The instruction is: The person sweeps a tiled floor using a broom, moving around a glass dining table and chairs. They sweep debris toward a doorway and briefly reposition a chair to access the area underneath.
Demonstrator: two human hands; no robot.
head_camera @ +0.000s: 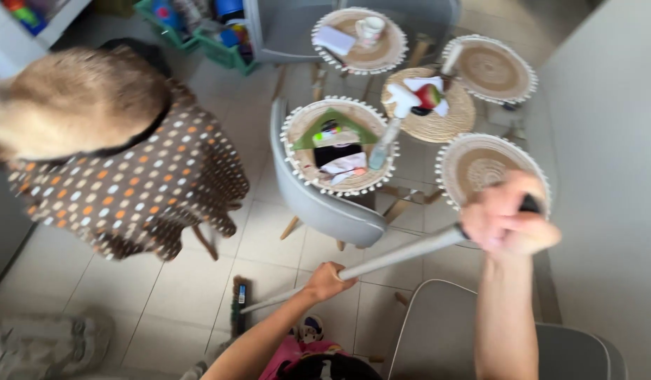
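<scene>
While both hands gripped the grey broom handle [403, 255], the right hand [507, 224] was closed around its upper end at the right of the frame and the left hand [328, 280] was wrapped around it lower down, near bottom centre. Its brush head [239, 307] rested on the tiled floor [171, 295], just below a grey chair [318, 204] and a glass table [410, 151] with round woven placemats [480, 163].

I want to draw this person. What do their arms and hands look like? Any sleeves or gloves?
Both arms are bare, with no sleeves showing. The left hand and right hand wear no gloves. The right hand is blurry, so rings cannot be told. No watch or bracelet shows.
</scene>
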